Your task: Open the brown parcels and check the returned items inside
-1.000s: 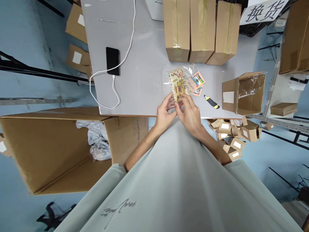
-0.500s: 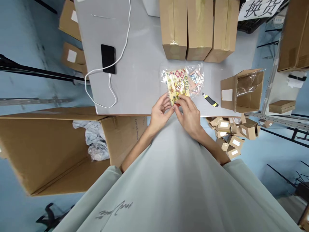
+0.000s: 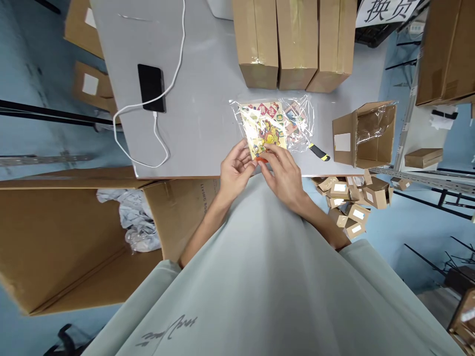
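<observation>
A colourful cartoon sticker sheet (image 3: 262,127) in a clear plastic sleeve lies at the near edge of the grey table (image 3: 208,113). My left hand (image 3: 234,170) pinches its lower left corner. My right hand (image 3: 284,173) grips its lower edge from the right, fingers curled over it. A second clear bag with pinkish cards (image 3: 297,121) lies just right of the sheet, partly under it.
A black phone (image 3: 151,87) with a white cable lies at the left. Three tall cardboard boxes (image 3: 293,42) stand at the back. A black and yellow cutter (image 3: 317,152) and an open carton (image 3: 361,136) sit at the right. Small boxes (image 3: 351,200) litter the floor; a large open carton (image 3: 70,237) stands at left.
The sheet has slid further into its clear sleeve and now lies flatter on the table. Both hands stay at its lower edge. The view has shifted right.
</observation>
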Tool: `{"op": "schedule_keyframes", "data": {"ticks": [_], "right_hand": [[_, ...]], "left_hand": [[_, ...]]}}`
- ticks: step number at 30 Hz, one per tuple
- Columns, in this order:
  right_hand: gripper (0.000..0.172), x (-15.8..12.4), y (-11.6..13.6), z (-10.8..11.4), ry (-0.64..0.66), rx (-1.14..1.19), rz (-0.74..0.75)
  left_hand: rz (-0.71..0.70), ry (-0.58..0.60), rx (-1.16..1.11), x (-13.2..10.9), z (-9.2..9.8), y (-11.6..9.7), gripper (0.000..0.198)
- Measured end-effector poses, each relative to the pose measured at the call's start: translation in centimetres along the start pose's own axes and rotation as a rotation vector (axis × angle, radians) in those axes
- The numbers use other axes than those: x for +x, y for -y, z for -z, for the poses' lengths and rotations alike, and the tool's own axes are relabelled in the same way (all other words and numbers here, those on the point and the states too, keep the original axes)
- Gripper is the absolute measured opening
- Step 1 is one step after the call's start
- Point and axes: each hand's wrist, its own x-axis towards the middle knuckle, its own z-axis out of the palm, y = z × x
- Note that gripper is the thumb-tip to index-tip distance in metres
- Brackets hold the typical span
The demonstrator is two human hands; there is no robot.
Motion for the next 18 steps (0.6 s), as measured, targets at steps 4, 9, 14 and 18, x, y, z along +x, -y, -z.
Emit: {"op": "schedule_keyframes", "data": {"ticks": [4, 9, 14, 18], "right_hand": [[0.028, 0.1, -0.3, 0.0, -0.016, 0.018, 0.029], [0.028, 0.4, -1.7, 1.1, -0.14, -0.03, 0.05], [0.034, 0.6, -5.0, 4.6, -0.406, -0.081, 0.015], [0.048, 0.2, -7.0, 6.5, -0.44, -0.027, -0.039]], "left_hand": [[0.017, 0.001, -0.006, 0.0, -0.1, -0.4, 0.09], [-0.002, -0.021, 0.006, 0.1, 0.0, -0.5, 0.088], [-0.042, -0.059, 0.045, 0.2, 1.1, -0.3, 0.085], [-0.061, -0.063, 0.057, 0.1, 2.0, -0.1, 0.081]]}}
